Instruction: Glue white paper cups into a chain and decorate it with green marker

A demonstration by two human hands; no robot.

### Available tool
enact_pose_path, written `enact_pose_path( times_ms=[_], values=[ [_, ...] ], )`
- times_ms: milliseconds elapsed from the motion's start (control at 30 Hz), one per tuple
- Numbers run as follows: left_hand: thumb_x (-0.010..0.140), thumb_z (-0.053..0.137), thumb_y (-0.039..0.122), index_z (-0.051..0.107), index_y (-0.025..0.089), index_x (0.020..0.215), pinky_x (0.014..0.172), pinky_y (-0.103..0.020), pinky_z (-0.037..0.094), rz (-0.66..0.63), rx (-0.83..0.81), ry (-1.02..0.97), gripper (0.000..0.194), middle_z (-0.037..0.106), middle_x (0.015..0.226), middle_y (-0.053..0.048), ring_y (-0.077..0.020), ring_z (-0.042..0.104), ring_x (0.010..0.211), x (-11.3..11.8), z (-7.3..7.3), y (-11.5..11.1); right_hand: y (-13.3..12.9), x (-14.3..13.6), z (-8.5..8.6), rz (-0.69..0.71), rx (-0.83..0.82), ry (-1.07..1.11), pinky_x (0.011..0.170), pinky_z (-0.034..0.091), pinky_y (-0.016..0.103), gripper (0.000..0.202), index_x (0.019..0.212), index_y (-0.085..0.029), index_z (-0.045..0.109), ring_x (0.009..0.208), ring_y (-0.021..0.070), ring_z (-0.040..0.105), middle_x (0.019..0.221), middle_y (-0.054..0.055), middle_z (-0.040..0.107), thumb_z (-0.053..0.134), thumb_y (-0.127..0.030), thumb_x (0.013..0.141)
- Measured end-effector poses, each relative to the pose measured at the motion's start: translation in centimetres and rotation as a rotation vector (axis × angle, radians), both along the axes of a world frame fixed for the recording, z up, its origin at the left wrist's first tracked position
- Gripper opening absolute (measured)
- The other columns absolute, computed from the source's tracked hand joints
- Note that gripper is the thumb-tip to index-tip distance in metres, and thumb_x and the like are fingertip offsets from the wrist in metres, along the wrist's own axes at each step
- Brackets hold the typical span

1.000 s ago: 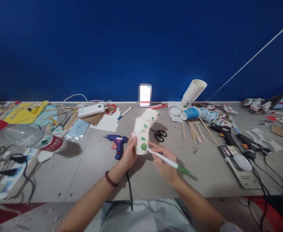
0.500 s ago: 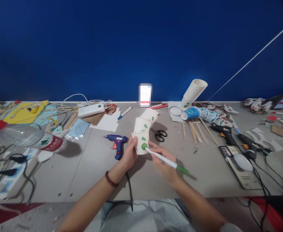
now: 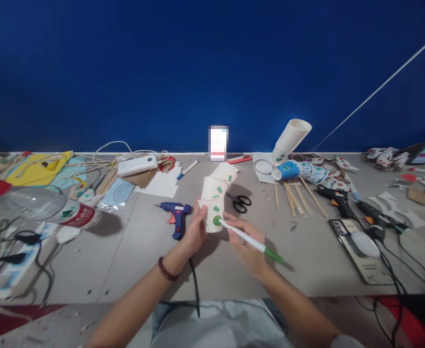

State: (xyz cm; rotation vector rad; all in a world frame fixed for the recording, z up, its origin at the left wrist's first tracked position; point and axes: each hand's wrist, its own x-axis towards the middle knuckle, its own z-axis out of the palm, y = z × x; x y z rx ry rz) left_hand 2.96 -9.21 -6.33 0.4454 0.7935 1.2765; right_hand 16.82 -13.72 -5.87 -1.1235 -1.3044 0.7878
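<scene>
My left hand [image 3: 197,229] is wrapped round the near end of a curved chain of white paper cups [image 3: 212,189], joined one into another and marked with green blobs. In my right hand [image 3: 246,244] is a white marker [image 3: 246,238] with a green rear end. Its tip touches, or nearly touches, a round green spot [image 3: 217,220] on the nearest cup. Left of the cups lies a blue glue gun [image 3: 176,215]. Black-handled scissors [image 3: 241,203] rest just beyond my right hand, their blades hidden behind the cups.
A plastic bottle [image 3: 52,208] and a power strip [image 3: 20,270] are on the left. At right are a leaning cup stack [image 3: 292,137], blue-patterned cups [image 3: 299,171], wooden sticks [image 3: 295,198], black glue guns [image 3: 337,200] and a phone [image 3: 360,261]. A blue marker [image 3: 188,169] lies farther back.
The marker tip has shifted slightly at the green spot's right side. Both hands keep their hold, and the cups have hardly moved.
</scene>
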Motion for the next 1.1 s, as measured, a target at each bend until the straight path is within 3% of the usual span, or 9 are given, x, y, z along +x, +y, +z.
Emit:
enact_pose_path(
  times_ms=[267, 433, 800, 1100],
  values=[
    [0.08, 0.071, 0.04, 0.056, 0.022, 0.127, 0.094, -0.036, 0.048, -0.022, -0.025, -0.024, 0.052, 0.072, 0.107, -0.007, -0.0252, 0.065, 0.108, -0.1, -0.2, 0.1, 0.0, 0.4, -0.2, 0.045, 0.039, 0.015, 0.088, 0.061, 0.043, 0.011, 0.088, -0.025, 0.07, 0.106, 0.0272, 0.071, 0.098, 0.006, 0.078, 0.061, -0.019, 0.085],
    [0.078, 0.071, 0.044, 0.053, 0.022, 0.131, 0.096, -0.037, 0.047, -0.042, -0.023, -0.008, 0.06, 0.072, 0.106, -0.007, -0.0248, 0.065, 0.106, -0.2, -0.6, 0.2, -0.1, 0.5, -1.0, 0.073, 0.042, 0.027, 0.091, 0.059, 0.045, 0.01, 0.09, -0.023, 0.07, 0.11, 0.0283, 0.07, 0.099, 0.008, 0.077, 0.061, -0.02, 0.086],
    [0.08, 0.07, 0.041, 0.055, 0.02, 0.13, 0.096, -0.037, 0.048, -0.039, -0.026, -0.019, 0.056, 0.072, 0.106, -0.008, -0.0258, 0.064, 0.109, -0.2, -0.5, 0.2, 0.0, 0.3, -0.7, 0.051, 0.042, 0.027, 0.086, 0.061, 0.039, 0.01, 0.086, -0.021, 0.07, 0.107, 0.0262, 0.071, 0.096, 0.006, 0.078, 0.062, -0.016, 0.083],
    [0.081, 0.07, 0.039, 0.055, 0.022, 0.132, 0.096, -0.036, 0.047, -0.025, -0.023, -0.029, 0.056, 0.072, 0.106, -0.007, -0.0243, 0.064, 0.108, -0.2, -0.5, 0.2, -0.1, 0.4, -0.8, 0.046, -0.002, 0.01, 0.089, 0.06, 0.041, 0.013, 0.089, -0.024, 0.072, 0.108, 0.0285, 0.071, 0.103, 0.009, 0.077, 0.064, -0.017, 0.081]
  ],
)
